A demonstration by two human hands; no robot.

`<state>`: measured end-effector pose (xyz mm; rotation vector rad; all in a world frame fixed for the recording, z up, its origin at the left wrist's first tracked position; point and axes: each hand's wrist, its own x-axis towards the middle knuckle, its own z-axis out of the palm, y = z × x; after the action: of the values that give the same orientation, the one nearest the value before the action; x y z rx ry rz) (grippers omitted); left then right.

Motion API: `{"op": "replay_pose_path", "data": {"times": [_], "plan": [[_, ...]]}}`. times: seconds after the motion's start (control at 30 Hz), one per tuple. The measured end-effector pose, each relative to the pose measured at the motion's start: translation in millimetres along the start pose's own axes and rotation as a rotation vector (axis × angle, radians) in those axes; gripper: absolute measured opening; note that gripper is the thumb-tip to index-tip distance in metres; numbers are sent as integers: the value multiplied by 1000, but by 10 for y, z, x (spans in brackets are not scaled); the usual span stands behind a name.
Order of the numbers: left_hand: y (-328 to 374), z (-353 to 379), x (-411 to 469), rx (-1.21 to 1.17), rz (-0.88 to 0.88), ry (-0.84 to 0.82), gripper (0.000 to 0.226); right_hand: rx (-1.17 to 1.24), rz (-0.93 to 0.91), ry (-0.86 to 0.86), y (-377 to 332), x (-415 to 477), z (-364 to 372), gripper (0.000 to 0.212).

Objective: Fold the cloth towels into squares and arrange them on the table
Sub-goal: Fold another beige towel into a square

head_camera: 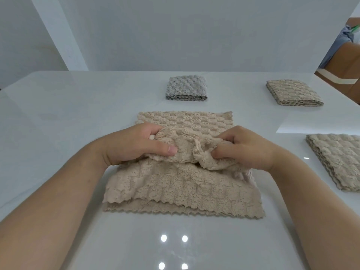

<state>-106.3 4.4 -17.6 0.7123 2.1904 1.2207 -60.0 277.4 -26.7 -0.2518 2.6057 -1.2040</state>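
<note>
A beige textured towel (181,188) lies in the middle of the white table (58,117), partly folded, with its zigzag edge facing me. My left hand (134,145) and my right hand (243,147) both pinch a bunched fold of this towel above its centre. A folded grey towel square (186,88) rests at the back centre. A folded beige square (292,92) sits at the back right. Another folded beige square (339,160) lies at the right edge, partly cut off by the frame.
A white wall stands behind the table's far edge. At the upper right a person's sleeve (339,45) and a brown object with a white strap (342,75) show past the table's corner.
</note>
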Motion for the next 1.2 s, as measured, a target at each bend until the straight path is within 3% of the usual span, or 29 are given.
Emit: {"op": "replay_pose_path", "data": {"times": [0.1,0.17,0.27,0.37,0.47,0.7,0.8,0.97,1.07,1.2], "plan": [[3,29,-1,-94,31,-33,51,100,30,8,-14,-14,-24,40],[30,33,3,-126,56,4,50,314,3,7,12,-2,-43,47],[50,32,21,-131,86,140,44,619,-18,-42,44,2,-78,42],[1,30,76,-40,70,304,51,724,-31,-36,46,9,-104,33],[-103,22,145,-7,37,442,68,687,-2,119,74,53,-92,22],[-206,8,211,-122,33,579,62,753,-29,520,209,161,-81,45],[-242,18,240,-213,47,570,56,696,-61,636,272,190,-76,36],[-291,40,302,-51,92,646,42,353,-64,801,329,235,-30,26],[-337,44,314,196,78,682,39,143,-52,759,356,264,20,24],[-368,37,303,380,72,686,41,-47,-2,666,457,325,47,38]]}}
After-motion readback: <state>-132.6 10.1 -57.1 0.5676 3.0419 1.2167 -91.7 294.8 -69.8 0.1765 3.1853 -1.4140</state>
